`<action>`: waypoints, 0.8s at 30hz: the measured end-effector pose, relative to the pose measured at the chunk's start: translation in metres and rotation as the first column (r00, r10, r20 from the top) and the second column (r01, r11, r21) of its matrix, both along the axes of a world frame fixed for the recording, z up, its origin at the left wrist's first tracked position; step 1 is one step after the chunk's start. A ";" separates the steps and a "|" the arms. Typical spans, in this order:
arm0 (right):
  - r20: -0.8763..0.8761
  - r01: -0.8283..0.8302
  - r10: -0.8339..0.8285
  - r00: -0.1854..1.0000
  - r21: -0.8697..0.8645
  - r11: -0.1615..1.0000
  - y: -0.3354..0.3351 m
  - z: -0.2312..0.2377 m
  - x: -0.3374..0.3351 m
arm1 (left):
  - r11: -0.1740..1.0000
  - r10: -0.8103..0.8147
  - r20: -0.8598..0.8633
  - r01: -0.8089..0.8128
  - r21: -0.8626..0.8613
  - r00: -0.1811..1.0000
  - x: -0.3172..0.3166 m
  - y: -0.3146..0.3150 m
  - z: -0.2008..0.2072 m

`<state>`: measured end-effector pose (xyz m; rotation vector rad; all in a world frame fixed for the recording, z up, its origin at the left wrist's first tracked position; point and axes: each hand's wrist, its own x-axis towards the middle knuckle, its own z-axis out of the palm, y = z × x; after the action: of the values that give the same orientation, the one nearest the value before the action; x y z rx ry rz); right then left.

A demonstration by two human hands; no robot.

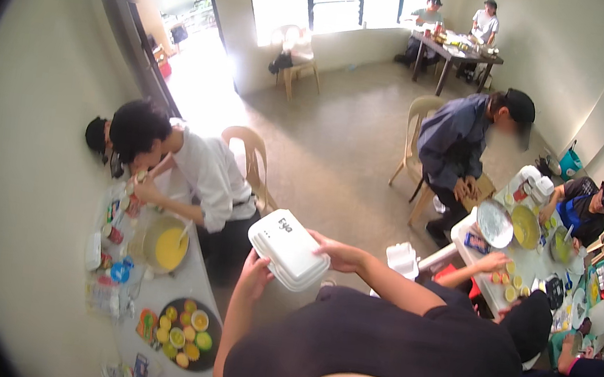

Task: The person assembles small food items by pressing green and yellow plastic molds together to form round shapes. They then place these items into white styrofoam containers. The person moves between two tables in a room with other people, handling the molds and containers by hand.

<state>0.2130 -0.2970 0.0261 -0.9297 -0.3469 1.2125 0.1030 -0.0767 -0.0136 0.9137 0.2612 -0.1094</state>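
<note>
Held out in front of me is a white foam takeout box (287, 251), its lid down and dark handwriting on top. My left hand (255, 274) is closed on its near left edge, thumb toward the rim. My right hand (338, 253) grips the box's right side, with its fingers partly hidden by the box. Nearest below my left arm is a dark round tray (203, 362) of green and yellow fruits, with small cups among them. Past it stands a bowl (166, 244) of yellow liquid.
A person in a white shirt (205, 168) bends over the left table (144, 343). On the right, several people surround a crowded table (465, 259) with a metal bowl (494, 222) and a yellow bowl (525, 227). Plastic chairs (246, 152) stand around; a farther table (457, 52) is by the window.
</note>
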 end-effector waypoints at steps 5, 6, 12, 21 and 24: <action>0.037 -0.025 0.025 0.999 0.008 1.000 -0.020 0.008 0.067 | 0.998 0.040 -0.036 -0.042 -0.044 0.999 0.073 -0.001 0.011; 0.034 -0.028 0.027 0.999 0.013 1.000 -0.021 0.005 0.083 | 0.998 0.035 -0.040 -0.037 -0.050 0.999 0.090 -0.001 0.008; 0.041 -0.004 0.004 0.999 0.002 1.000 -0.003 -0.008 0.202 | 0.994 0.086 -0.048 -0.089 -0.058 0.995 0.205 0.007 0.003; 0.073 0.103 -0.109 0.991 0.082 0.991 0.024 0.031 0.389 | 0.997 0.074 0.084 -0.076 0.020 0.994 0.419 0.039 0.056; 0.061 0.198 -0.205 0.977 0.099 0.975 0.028 0.032 0.447 | 0.997 0.057 0.100 -0.061 0.038 0.993 0.493 0.040 0.063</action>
<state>0.6604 -0.2686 0.0579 -0.9062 -0.3527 0.9717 0.5956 -0.0366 0.0495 0.9485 0.1992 -0.0041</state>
